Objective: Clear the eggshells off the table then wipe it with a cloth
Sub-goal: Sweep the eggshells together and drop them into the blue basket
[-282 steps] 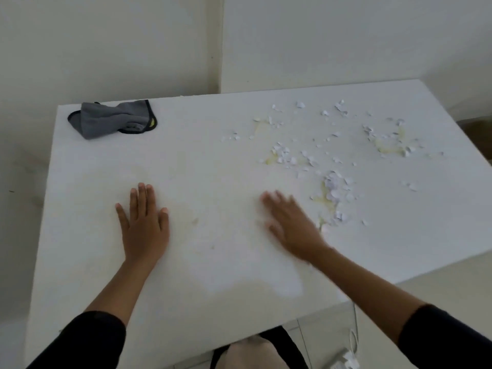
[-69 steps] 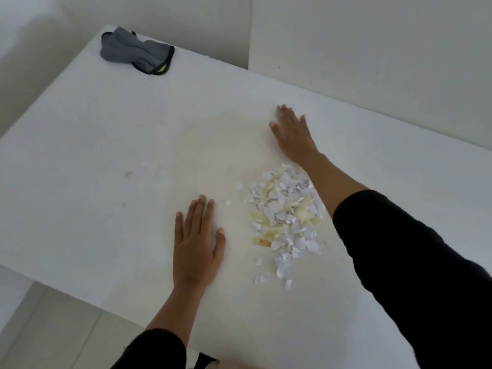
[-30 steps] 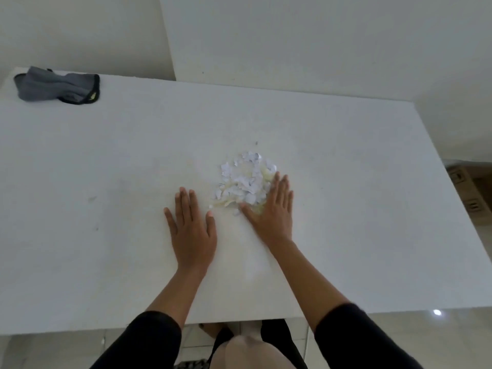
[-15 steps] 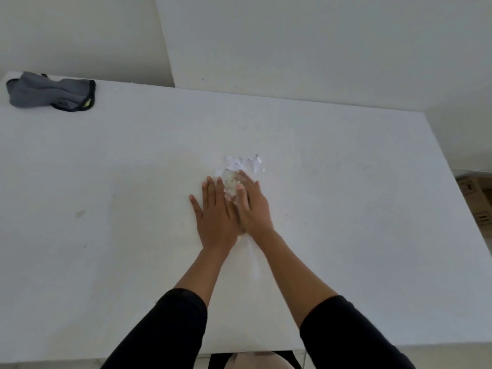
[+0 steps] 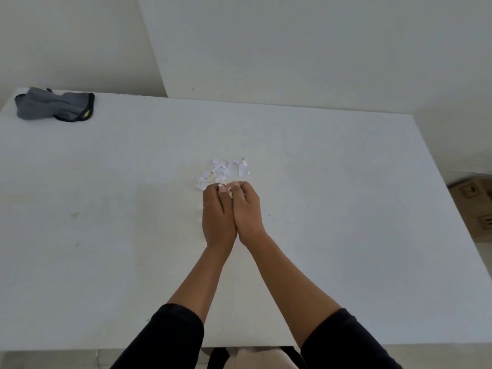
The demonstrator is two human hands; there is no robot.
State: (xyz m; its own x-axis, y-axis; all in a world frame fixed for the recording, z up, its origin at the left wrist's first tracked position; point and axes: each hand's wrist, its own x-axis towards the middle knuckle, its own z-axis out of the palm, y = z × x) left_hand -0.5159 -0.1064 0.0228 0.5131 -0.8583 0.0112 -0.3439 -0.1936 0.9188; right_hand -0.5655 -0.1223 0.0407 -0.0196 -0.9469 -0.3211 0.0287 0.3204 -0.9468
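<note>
- My left hand (image 5: pixel 218 213) and right hand (image 5: pixel 246 211) press together, fingers (image 5: pixel 213 191) curled around eggshells (image 5: pixel 222 170) on the worktop (image 5: pixel 346 209).
- Grey cloth (image 5: pixel 54 107) lies far-left.

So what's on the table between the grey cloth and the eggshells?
Head view: nothing but bare white table between the grey cloth and the eggshells.

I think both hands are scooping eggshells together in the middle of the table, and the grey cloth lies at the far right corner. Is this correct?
Not quite. The head view shows the grey cloth at the far left corner of the table, not the right. The rest holds: left hand and right hand scoop eggshells together mid-table.
</note>
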